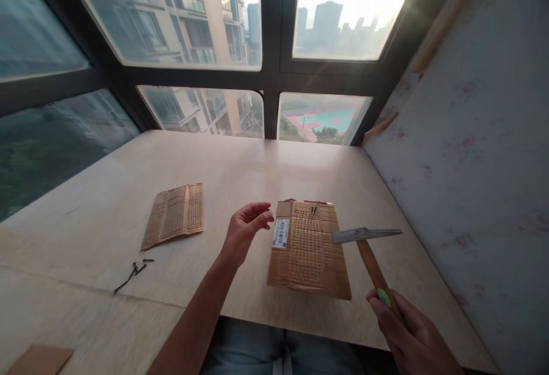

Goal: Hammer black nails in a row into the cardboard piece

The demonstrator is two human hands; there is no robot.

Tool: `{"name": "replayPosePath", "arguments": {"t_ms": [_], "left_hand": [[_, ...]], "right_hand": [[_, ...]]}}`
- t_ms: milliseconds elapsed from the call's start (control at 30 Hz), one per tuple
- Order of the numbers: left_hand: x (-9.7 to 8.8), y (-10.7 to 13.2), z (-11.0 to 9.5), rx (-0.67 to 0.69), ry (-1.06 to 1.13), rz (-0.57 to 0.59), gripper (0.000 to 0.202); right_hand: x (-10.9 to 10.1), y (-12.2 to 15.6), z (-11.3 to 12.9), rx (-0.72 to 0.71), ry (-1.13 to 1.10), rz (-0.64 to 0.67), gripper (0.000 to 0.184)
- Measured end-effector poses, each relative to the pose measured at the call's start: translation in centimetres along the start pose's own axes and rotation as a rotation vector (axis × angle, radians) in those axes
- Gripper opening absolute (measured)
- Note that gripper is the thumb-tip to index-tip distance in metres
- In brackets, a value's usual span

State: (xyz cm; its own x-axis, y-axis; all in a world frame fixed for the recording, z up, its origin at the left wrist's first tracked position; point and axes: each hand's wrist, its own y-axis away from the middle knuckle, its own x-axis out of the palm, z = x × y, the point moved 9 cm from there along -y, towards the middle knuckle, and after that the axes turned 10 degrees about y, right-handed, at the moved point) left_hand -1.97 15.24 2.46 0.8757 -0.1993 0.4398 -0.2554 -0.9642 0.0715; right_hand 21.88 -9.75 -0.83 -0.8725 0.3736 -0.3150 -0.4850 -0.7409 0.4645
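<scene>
My left hand (249,227) hovers at the left edge of a corrugated cardboard piece (319,249). Its thumb and fingers curl together at the tips, and whatever may be between them is too small to make out. My right hand (407,323) grips the wooden handle of a hammer (373,263), whose metal head hangs over the cardboard's right edge. Small dark nails (313,211) show near the top of this piece, along with a row of dark marks. A white barcode label (281,233) is stuck on its left side.
Left on the pale wooden surface (231,163) lies another perforated cardboard piece (175,215), with several loose dark nails (137,269) below it. A brown cardboard corner (40,359) shows at bottom left. Windows (270,78) close off the back; a flowered wall (472,163) bounds the right.
</scene>
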Motion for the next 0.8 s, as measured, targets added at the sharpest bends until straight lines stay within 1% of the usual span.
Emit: {"name": "replayPosePath", "arguments": {"t_ms": [133, 267, 367, 467, 600, 700, 800], "left_hand": [[3.3, -2.2, 0.3, 0.071, -0.145, 0.103, 0.033], [6.8, -4.3, 0.6, 0.212, -0.329, 0.256, 0.030], [8.5, -5.3, 1.4, 0.298, -0.504, 0.354, 0.027], [8.9, -5.9, 2.6, 0.310, -0.581, 0.393, 0.028], [8.9, -6.4, 3.8, 0.295, -0.606, 0.402, 0.029], [9.1, -6.6, 4.2, 0.286, -0.584, 0.413, 0.030], [9.2, -6.6, 4.2, 0.305, -0.600, 0.411, 0.029]], "right_hand": [[-0.2, -0.6, 1.1, -0.036, -0.024, -0.016, 0.054], [-0.2, -1.2, 2.0, -0.041, -0.027, -0.029, 0.054], [-0.3, -1.6, 2.1, -0.035, -0.013, -0.035, 0.053], [-0.1, -1.9, 1.7, -0.003, -0.025, -0.015, 0.054], [0.0, -2.2, 1.5, -0.005, -0.009, -0.013, 0.053], [-0.1, -2.3, 1.4, -0.002, 0.019, -0.024, 0.054], [0.0, -2.4, 1.4, -0.007, 0.025, -0.019, 0.052]]}}
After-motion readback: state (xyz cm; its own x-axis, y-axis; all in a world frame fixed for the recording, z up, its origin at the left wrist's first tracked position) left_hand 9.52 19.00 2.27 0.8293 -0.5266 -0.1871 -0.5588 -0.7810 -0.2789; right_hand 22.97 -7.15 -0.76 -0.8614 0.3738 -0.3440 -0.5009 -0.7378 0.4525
